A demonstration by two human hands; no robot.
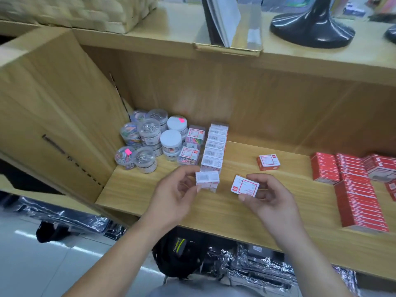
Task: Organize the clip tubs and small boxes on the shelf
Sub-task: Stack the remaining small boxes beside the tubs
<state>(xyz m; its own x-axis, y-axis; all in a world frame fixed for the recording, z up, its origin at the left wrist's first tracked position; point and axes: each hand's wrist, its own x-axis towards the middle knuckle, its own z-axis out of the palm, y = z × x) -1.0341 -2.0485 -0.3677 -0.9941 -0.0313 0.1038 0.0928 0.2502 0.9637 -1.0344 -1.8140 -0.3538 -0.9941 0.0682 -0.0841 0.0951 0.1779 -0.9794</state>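
While the small white box (207, 180) sits pinched in my left hand (173, 196) at the near end of the row of white boxes (215, 146), I should square it flush before letting go. My right hand (272, 198) grips a red-labelled box (245, 186) over the shelf (235, 213), likely next.

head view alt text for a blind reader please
Over a wooden shelf, the left hand holds a small white box at the near end of a row of white boxes, while the right hand holds another box. Clear clip tubs cluster at left, red boxes at right.
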